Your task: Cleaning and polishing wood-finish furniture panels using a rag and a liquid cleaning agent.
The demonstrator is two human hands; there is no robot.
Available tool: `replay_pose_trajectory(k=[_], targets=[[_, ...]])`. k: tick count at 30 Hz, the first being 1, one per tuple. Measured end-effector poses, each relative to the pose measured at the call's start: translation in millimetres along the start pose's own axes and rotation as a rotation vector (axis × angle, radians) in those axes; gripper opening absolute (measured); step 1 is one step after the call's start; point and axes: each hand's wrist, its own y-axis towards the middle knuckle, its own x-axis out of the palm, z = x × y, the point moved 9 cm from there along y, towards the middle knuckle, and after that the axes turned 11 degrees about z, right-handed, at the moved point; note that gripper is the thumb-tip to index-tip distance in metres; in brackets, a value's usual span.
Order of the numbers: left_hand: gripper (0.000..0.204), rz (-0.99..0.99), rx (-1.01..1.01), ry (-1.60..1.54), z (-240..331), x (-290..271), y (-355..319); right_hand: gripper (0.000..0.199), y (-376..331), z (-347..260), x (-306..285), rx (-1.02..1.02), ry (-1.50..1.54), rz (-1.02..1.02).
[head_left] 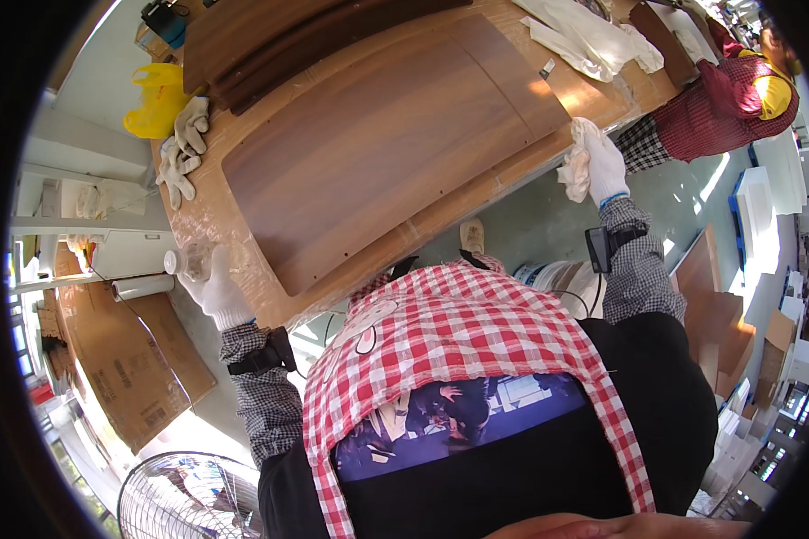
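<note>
A large brown wood-grain panel (386,148) lies flat on the wrapped table, with small holes along its near edge. Beyond the panel's near left corner, my left hand (222,295), in a white knit glove, is closed around a clear plastic bottle (194,260) with a pale cap. My right hand (608,163) wears a similar glove and grips a crumpled whitish rag (574,172) just off the panel's right end. The fingers of both hands are partly hidden.
Stacked brown panels (270,45) lie at the table's far side. Loose gloves (189,130) and a yellow plastic bag (157,97) sit at its left; white cloth (589,40) lies far right. Another person (719,117) stands at the right. A wire-cage fan (189,494) is at lower left.
</note>
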Motion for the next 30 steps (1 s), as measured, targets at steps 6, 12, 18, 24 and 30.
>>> replay_pose_trajectory(k=[6,12,18,24,30], targets=[[0.069,-0.571,-0.113,-0.266,55,122,-84,0.048,-125,18,86,0.423,0.699,-0.608],[0.089,-1.109,0.04,0.458,96,207,-177,0.052,-207,-9,137,0.599,0.851,-0.938],[0.083,-1.468,0.318,0.912,105,248,-220,0.052,-218,-2,138,0.516,0.509,-0.754],[0.067,-1.509,0.533,0.968,110,260,-227,0.054,-223,5,137,0.535,0.451,-0.799],[0.061,-1.589,0.575,1.075,113,270,-229,0.054,-222,21,130,0.597,0.392,-0.834]])
